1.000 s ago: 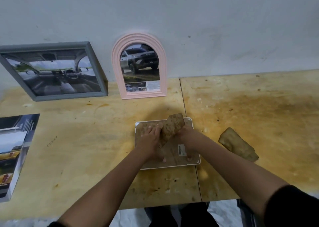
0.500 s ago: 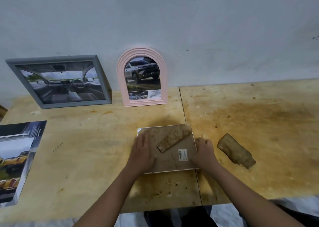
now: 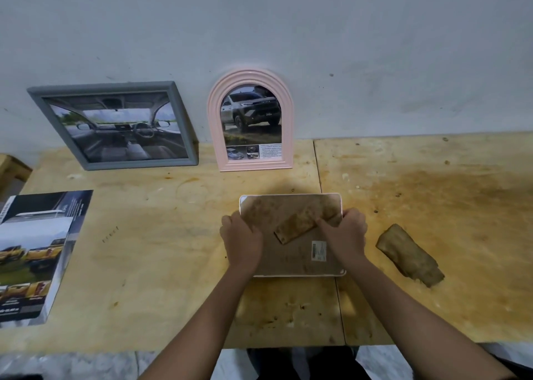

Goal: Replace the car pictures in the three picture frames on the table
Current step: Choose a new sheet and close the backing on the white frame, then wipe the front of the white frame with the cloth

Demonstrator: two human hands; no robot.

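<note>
Stand flap [image 3: 300, 225] dropped flat on the frame [image 3: 288, 260]. Right hand [image 3: 346, 232] slid in and gripped its end (left hand [image 3: 242, 241] curled on the frame's edge).

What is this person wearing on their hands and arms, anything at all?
The left hand and right hand are bare: no gloves, rings or watch in sight. Both forearms are uncovered down to the picture's lower edge; no sleeve shows clearly.
</note>
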